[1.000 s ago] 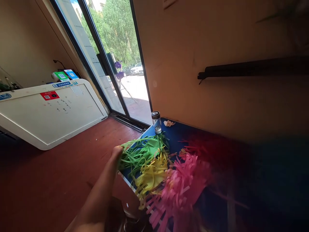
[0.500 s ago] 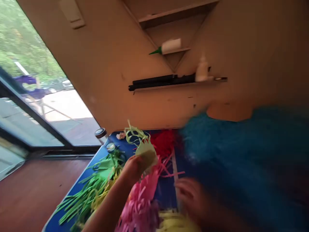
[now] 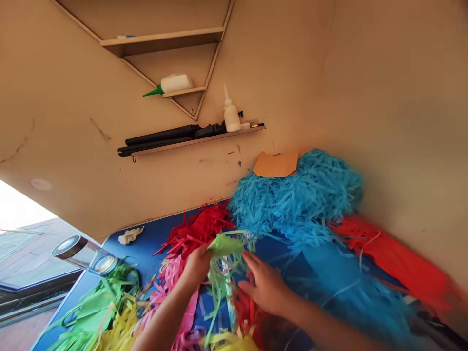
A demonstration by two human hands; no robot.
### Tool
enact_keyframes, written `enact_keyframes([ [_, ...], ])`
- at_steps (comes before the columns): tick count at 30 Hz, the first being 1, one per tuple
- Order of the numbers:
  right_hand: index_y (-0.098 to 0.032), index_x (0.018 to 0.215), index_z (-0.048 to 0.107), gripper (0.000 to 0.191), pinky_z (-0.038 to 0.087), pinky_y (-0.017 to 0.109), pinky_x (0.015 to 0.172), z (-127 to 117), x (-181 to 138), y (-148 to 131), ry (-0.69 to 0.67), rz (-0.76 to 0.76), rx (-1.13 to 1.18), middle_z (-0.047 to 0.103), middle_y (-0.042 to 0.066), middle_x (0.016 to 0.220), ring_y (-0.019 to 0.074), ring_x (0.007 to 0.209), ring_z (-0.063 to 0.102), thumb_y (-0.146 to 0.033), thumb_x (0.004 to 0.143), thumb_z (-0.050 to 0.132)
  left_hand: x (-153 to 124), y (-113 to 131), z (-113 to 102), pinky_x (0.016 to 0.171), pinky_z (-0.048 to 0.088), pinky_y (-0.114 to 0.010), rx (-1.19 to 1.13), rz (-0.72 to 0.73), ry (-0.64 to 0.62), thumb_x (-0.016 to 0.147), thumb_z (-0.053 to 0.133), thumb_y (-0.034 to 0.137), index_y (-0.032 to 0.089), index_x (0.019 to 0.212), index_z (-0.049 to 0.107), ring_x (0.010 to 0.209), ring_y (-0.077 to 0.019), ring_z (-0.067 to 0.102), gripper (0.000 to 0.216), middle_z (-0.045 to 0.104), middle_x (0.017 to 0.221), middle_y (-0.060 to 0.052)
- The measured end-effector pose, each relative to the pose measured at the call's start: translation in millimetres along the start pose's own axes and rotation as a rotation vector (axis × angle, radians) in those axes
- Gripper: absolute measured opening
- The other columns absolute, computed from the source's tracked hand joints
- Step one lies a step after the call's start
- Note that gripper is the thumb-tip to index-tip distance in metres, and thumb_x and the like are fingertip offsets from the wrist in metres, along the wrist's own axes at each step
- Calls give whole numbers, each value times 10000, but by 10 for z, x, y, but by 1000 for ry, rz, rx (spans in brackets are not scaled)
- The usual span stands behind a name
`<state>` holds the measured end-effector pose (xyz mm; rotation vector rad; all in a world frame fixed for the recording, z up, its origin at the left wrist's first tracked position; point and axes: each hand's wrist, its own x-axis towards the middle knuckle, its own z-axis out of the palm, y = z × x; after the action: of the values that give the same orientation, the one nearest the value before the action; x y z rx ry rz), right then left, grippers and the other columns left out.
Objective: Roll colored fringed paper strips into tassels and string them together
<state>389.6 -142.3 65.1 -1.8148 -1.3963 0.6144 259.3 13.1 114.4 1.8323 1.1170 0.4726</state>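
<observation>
Left hand (image 3: 197, 264) pinches green paper (image 3: 225, 244) by its solid end, likely so strips (image 3: 216, 287) hang free; right hand (image 3: 268, 288) spread alongside.

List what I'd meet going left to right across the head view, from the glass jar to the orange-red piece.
Glass jar → crumpled pale wad → left hand → light-green fringed piece → right hand → orange-red piece.

Scuffed tan wall (image 3: 175, 180) — triangular shelf (image 3: 164, 45), narrow ledge (image 3: 197, 141) beneath; blue tabletop (image 3: 153, 233) below — bright daylight (image 3: 18, 207) at left.
</observation>
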Motion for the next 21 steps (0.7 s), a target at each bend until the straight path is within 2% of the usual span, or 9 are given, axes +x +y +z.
enact_keyframes([
  [2,-211,1354,551,548,521,382,895,-27,-9,-10,3,-4,128,582,118,1341,217,904,672,-241,811,620,2,196,-83,1093,315,-475,170,103,82,746,469,130,171,1095,680,1257,-314,520,410,711,1141,-110],
  [3,-228,1318,584,499,530,357,856,-15,-32,-34,-16,-35,216,632,93,1269,198,869,670,-237,819,603,-6,294,-87,1149,219,-482,328,185,108,769,456,104,163,1184,646,1340,-307,443,460,659,1263,-126],
  [5,-259,1326,573,496,531,311,785,59,-90,-97,-83,-107,397,674,58,1176,177,857,658,-226,832,581,-26,461,-22,1180,142,-498,806,370,99,815,403,65,121,1290,581,1369,-301,421,511,594,1356,-172],
  [7,-283,1418,463,608,522,284,724,175,-116,-147,-145,-132,535,678,45,1147,159,827,648,-198,827,580,-43,561,87,1171,181,-514,1150,463,42,822,368,33,81,1288,583,1295,-309,515,515,631,1293,-208],
  [10,-278,1488,306,723,508,264,664,327,-12,-159,-144,-98,647,681,38,1086,136,751,637,-171,827,578,-63,577,187,1152,248,-500,1224,463,-30,795,391,17,86,1187,658,1116,-303,651,480,717,1132,-195],
  [14,-179,1330,430,500,416,214,471,397,263,-133,-98,84,692,666,4,857,111,538,577,-173,846,554,-119,470,126,1114,309,-514,1262,435,-61,779,416,28,107,1097,708,908,-302,725,439,760,968,-183],
  [17,-148,1263,451,355,377,203,426,492,376,-155,-15,242,716,646,2,798,110,502,558,-150,908,461,-173,386,39,1096,317,-548,1270,394,-50,808,383,44,112,1119,699,912,-318,723,449,759,966,-191],
  [19,-144,1253,476,298,434,211,465,605,404,-205,-38,239,725,655,36,888,128,609,612,-168,961,424,-190,342,23,1098,316,-549,1270,379,-58,806,394,51,124,1170,678,970,-321,709,467,750,1026,-191],
  [21,-140,1204,539,249,526,259,586,709,427,-272,-75,181,720,646,63,1000,153,762,645,-247,988,477,-185,298,63,1122,288,-543,1275,387,-72,803,416,63,138,1225,651,1114,-324,652,489,707,1163,-196],
])
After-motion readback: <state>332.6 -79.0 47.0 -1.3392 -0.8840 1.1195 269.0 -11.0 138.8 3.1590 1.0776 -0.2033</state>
